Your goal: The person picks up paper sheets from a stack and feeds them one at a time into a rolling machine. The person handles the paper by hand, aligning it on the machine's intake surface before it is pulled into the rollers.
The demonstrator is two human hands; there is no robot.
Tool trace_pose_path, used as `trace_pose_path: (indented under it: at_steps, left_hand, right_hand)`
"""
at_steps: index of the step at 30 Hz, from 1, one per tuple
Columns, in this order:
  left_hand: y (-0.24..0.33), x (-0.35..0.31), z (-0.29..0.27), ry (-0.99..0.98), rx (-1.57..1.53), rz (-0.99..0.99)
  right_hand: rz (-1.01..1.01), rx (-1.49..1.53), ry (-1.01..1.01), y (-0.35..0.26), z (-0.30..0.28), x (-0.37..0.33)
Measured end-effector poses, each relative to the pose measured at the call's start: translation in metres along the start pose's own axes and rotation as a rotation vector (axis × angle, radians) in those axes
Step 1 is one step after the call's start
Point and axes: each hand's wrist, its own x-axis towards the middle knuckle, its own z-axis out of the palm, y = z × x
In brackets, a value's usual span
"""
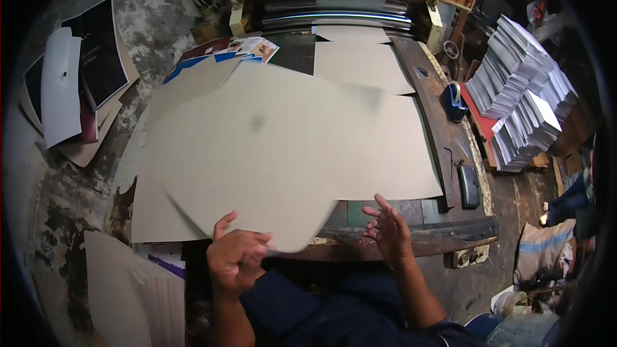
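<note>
My left hand is at the lower edge of a large beige paper sheet, its fingers closed on that edge and one finger raised. The sheet lies tilted over other beige sheets on the table, and its edges are smeared by motion. To the right of the sheet's near corner, my right hand hovers over the table's front edge, fingers apart and holding nothing. Farther off, a row of beige sheets runs toward a machine's rollers.
Printed colour sheets lie at the table's far left. A blue tape dispenser and a black case sit along the right rail. Paper stacks stand at right. More beige boards stand at lower left.
</note>
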Motion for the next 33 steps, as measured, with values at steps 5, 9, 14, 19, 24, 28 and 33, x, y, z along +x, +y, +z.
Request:
trace_pose_path:
  at_steps: [5,9,14,19,24,28,33]
  left_hand:
    - [0.016,0.004,0.009,-0.21,0.057,0.087]
    - [-0.003,0.009,0.004,-0.101,0.182,0.045]
    - [-0.043,0.009,-0.012,-0.068,0.0,-0.188]
    - [-0.059,0.002,-0.012,0.001,-0.155,-0.336]
    - [-0.074,-0.007,-0.013,0.091,-0.219,-0.477]
    - [-0.062,-0.001,-0.001,0.179,-0.157,-0.559]
    - [-0.059,-0.005,0.013,0.279,-0.017,-0.594]
  right_hand:
    - [0.109,-0.09,-0.109,-0.023,0.016,-0.013]
    - [0.21,-0.041,0.032,0.006,-0.02,-0.028]
    - [0.317,-0.041,0.167,0.052,-0.06,-0.07]
    - [0.413,-0.076,0.203,0.072,-0.07,-0.116]
    - [0.491,-0.06,0.172,0.07,-0.062,-0.145]
    - [0.476,-0.069,0.184,0.068,-0.054,-0.147]
    - [0.402,-0.045,0.211,0.063,-0.049,-0.121]
